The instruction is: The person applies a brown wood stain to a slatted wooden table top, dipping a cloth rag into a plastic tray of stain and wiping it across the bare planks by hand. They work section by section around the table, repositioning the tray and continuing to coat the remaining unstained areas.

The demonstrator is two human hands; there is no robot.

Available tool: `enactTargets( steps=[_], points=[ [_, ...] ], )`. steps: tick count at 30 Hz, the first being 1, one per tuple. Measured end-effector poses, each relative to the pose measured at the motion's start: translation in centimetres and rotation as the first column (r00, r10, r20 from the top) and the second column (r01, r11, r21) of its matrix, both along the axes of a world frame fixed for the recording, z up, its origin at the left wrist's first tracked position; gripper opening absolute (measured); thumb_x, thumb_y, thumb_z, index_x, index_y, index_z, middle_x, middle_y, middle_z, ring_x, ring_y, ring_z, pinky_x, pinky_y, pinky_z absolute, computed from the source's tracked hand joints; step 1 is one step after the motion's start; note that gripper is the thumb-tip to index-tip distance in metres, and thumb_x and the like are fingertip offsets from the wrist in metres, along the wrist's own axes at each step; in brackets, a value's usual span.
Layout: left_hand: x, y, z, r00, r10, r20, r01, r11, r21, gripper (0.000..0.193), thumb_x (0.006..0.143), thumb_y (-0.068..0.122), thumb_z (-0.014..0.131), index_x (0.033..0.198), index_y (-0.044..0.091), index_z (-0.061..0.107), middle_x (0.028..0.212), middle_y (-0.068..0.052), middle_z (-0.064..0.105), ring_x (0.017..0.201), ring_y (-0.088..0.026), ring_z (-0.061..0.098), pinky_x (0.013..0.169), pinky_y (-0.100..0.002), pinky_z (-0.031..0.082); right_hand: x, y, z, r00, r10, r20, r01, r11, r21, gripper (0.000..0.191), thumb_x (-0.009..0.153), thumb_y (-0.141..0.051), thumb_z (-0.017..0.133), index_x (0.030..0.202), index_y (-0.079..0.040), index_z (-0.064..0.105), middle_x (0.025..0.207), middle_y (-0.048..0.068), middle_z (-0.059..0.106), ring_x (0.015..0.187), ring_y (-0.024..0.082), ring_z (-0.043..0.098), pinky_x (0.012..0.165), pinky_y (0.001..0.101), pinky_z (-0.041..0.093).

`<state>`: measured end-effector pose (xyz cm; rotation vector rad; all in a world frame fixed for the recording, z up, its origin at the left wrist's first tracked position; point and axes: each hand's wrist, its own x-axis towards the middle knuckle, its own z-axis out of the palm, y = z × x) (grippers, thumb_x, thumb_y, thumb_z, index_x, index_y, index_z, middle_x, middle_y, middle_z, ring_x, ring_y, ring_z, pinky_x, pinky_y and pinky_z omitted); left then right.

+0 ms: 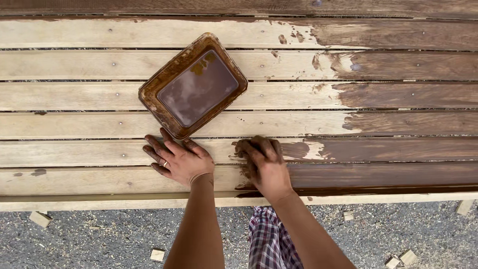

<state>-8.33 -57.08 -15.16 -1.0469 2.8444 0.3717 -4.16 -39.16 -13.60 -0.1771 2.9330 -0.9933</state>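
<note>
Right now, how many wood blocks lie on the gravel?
6 blocks: one far left, one bottom, left of centre, one right of centre, two bottom right, one far right. The bench may hide more.

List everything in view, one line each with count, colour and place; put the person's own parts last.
Wooden slat surface: one, pale bare wood on the left, dark brown stain on the right, fills the upper frame.
Tray of stain: one, brown, rectangular, on the slats left of centre, tilted.
Wood offcuts: several, pale, scattered on the ground below.
Gravel ground: grey, along the bottom.
Checked cloth: one, purple and white, between the forearms.
Ring: one, pale metal, on a left finger.
Left hand: flat on a bare slat, fingers spread, stained.
Right hand: stained brown, pressed on the slat at the stain's edge; anything under it is hidden.
</note>
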Motion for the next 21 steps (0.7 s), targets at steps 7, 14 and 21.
enactTargets(
  steps=[7, 14, 21],
  points=[
    [0.1, 0.4, -0.4, 1.0, -0.017, 0.01, 0.017, 0.999, -0.048, 0.068, 0.103, 0.039, 0.035, 0.162, 0.008, 0.027, 0.173, -0.017, 0.008, 0.16, -0.038, 0.003, 0.124, -0.063, 0.009, 2.3, 15.8, 1.8, 0.923, -0.341, -0.18, 0.384, 0.849, 0.363, 0.022, 0.097, -0.011, 0.072, 0.119, -0.014, 0.077, 0.114, 0.005, 0.07, 0.115, 0.026, 0.061, 0.106, 0.0498, 0.049],
    [0.3, 0.2, -0.8, 1.0, -0.009, -0.011, 0.009, 0.999, -0.045, 0.069, 0.101, 0.039, 0.034, 0.161, 0.006, 0.03, 0.172, -0.015, 0.01, 0.159, -0.037, 0.004, 0.125, -0.063, 0.009, -0.7, 1.0, -2.2, 0.977, -0.202, -0.063, 0.21, 0.959, 0.19, 0.028, 0.085, 0.006, 0.064, 0.105, -0.01, 0.075, 0.115, 0.009, 0.065, 0.111, 0.039, 0.055, 0.091, 0.0464, 0.058],
    [0.3, 0.6, -0.3, 0.999, -0.013, -0.033, 0.012, 0.999, -0.05, 0.068, 0.104, 0.039, 0.034, 0.16, 0.002, 0.031, 0.172, -0.015, 0.011, 0.159, -0.038, 0.005, 0.123, -0.063, 0.011, -2.9, 2.3, -0.4, 0.986, 0.147, 0.078, -0.161, 0.964, 0.213, 0.053, 0.062, 0.012, 0.067, 0.107, -0.014, 0.076, 0.117, 0.01, 0.063, 0.115, 0.042, 0.054, 0.074, 0.0497, 0.064]
  ],
)
